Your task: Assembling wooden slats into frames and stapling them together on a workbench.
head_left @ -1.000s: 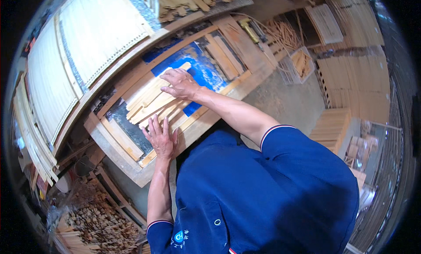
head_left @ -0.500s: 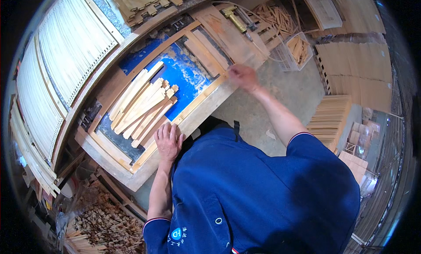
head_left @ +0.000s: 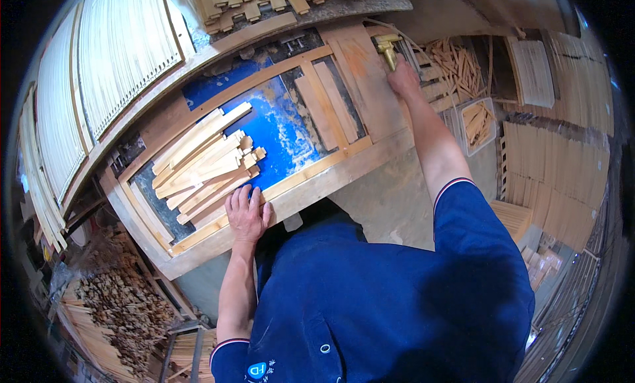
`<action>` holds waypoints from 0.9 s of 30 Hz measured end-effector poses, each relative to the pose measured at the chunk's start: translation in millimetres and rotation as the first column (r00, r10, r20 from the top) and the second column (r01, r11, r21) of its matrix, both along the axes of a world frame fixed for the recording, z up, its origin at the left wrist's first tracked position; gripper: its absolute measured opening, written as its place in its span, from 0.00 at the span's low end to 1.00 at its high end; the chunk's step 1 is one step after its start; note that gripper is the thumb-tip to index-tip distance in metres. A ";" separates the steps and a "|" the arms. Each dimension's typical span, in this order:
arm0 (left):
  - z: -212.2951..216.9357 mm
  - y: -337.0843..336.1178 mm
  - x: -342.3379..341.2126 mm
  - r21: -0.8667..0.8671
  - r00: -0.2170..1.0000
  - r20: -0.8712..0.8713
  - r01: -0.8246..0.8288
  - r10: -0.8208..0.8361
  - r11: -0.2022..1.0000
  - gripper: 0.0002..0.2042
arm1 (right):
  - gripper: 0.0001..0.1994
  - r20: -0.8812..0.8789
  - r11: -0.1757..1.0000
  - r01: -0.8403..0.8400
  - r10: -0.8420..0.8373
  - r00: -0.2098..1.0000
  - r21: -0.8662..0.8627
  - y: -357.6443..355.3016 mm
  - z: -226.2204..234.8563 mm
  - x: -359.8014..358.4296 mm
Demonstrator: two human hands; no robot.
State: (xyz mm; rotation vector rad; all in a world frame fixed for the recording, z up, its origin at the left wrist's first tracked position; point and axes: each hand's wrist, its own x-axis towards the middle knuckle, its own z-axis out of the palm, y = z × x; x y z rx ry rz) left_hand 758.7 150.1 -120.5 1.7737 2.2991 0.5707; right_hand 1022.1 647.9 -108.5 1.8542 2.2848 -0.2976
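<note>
Brass-coloured gun tool: at the right hand's fingertips, its handle end meeting them and its head lying just beyond, on the bench's far right part.
Right hand (head_left: 403, 79): stretched out over the right end, back of the hand up; I can't tell from here whether the fingers are closed round the handle or only touching it.
Left hand (head_left: 247, 213): palm down on the near rail (head_left: 304, 185), fingers a little spread, pinching nothing that I can see.
Wooden strips (head_left: 205, 161): a loose, fanned heap just past the left fingertips, spreading away to the left.
Blue surface (head_left: 284, 145): between the two hands, dusty, partly under the strips.
Clear basket (head_left: 455, 126): just right of the right forearm, wood pieces inside.
Loose sticks (head_left: 456, 65): a tangle to the right of the right hand.
Pale slatted panels (head_left: 126, 59): well beyond the left hand, past the strips.
</note>
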 end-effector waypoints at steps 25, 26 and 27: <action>1.6 1.7 3.9 0.007 0.995 -0.017 -0.095 0.095 0.995 0.24 | 0.11 -0.478 0.727 -0.391 0.099 0.873 -0.564 -23.2 95.1 -129.3; 1.3 1.4 3.0 0.008 0.996 -0.012 -0.091 0.091 0.996 0.25 | 0.11 -0.473 0.722 -0.396 0.108 0.874 -0.567 -25.1 96.7 -131.5; 1.2 1.1 2.7 0.009 0.996 -0.007 -0.086 0.086 0.996 0.25 | 0.11 -0.467 0.729 -0.370 0.078 0.881 -0.576 -27.4 99.2 -132.4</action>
